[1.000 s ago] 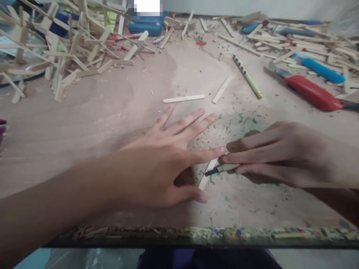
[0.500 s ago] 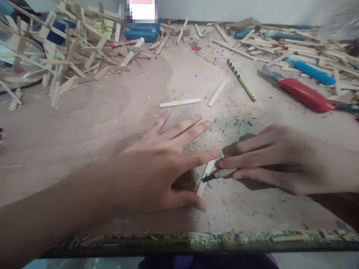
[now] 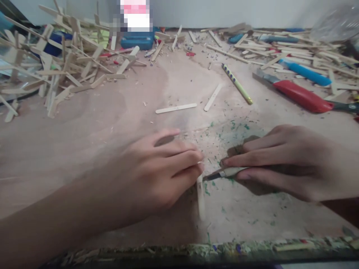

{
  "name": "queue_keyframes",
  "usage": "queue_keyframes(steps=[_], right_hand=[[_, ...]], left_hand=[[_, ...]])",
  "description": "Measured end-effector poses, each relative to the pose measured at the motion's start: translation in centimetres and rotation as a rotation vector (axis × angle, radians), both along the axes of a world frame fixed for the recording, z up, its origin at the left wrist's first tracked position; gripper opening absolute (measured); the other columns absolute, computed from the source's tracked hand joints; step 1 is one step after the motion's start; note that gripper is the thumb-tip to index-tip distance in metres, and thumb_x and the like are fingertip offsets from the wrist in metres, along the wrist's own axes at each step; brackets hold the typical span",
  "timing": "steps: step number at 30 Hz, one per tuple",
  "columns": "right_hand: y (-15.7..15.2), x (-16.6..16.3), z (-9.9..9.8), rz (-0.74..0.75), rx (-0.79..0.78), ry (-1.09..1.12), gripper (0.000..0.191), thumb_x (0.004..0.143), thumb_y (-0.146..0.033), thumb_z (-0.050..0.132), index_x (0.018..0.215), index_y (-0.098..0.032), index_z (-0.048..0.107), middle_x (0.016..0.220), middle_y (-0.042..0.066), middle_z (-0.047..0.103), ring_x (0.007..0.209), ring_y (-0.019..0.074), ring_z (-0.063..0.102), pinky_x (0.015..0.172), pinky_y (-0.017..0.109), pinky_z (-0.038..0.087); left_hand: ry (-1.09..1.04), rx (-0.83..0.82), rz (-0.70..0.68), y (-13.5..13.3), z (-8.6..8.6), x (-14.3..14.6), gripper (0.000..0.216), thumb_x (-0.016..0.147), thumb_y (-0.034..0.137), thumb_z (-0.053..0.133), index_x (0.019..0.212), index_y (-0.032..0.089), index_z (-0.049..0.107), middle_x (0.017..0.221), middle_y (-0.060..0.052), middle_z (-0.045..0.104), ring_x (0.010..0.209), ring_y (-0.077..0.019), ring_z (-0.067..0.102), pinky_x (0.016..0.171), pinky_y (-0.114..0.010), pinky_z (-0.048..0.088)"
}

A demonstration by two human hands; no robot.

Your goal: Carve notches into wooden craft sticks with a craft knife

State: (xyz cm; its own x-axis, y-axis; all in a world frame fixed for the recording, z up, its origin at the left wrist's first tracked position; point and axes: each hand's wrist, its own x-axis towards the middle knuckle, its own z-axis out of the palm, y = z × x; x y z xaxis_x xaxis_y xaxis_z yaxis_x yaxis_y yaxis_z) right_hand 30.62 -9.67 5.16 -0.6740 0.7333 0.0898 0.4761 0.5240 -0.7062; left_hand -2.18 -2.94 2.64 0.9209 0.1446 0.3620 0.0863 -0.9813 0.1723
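Observation:
My left hand (image 3: 157, 172) lies near the front of the wooden board (image 3: 84, 127), fingers curled and pinching the top end of a flat wooden craft stick (image 3: 201, 196) that lies on the board pointing toward me. My right hand (image 3: 283, 160) is closed around a small pale-handled knife (image 3: 224, 173). Its dark blade tip touches the stick just beside my left fingertips. Green flecks and shavings cover the board around the blade.
Two loose sticks (image 3: 176, 108) (image 3: 213, 97) and a yellow-green pencil (image 3: 237, 83) lie further back. A red-handled cutter (image 3: 300, 95) and a blue one (image 3: 304, 71) sit at the right among scattered sticks. A stick framework (image 3: 56, 63) stands back left, beside a blue box (image 3: 137, 40).
My left fingers have gone from spread flat to curled onto the stick. The stick has turned from slanted to nearly straight toward me. The knife has barely moved.

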Motion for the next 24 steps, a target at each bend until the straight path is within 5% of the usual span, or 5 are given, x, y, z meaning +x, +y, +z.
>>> queue_keyframes(steps=[6,17,24], right_hand=[[-0.2,-0.2,0.6,-0.192,0.053,-0.059,0.025,0.122,-0.042,0.074,0.132,-0.029,0.094,0.095,0.001,0.092,0.069,0.0165,0.081,0.058,0.03,0.064],[-0.5,0.6,-0.7,-0.074,-0.008,-0.013,0.033,0.125,-0.036,0.067,0.15,-0.04,0.088,0.09,0.0,0.086,0.064,0.0169,0.075,0.053,0.033,0.058],[-1.4,1.4,-1.8,-0.103,-0.041,0.023,0.044,0.124,-0.039,0.068,0.166,-0.047,0.077,0.094,0.001,0.083,0.067,0.0197,0.072,0.054,0.038,0.053]], left_hand=[[0.031,-0.196,0.081,0.2,0.6,-0.1,0.034,0.122,0.009,0.059,0.107,0.023,0.086,0.114,-0.002,0.089,0.105,-0.0211,0.082,0.1,-0.041,0.056],[-0.063,-0.269,0.131,0.2,-0.3,0.3,0.034,0.124,0.015,0.058,0.112,0.028,0.087,0.107,0.001,0.088,0.094,-0.0168,0.081,0.087,-0.036,0.061],[-0.015,-0.243,0.197,-0.8,0.6,0.0,0.033,0.127,0.015,0.058,0.107,0.025,0.082,0.105,0.003,0.085,0.099,-0.0166,0.078,0.097,-0.035,0.062]])
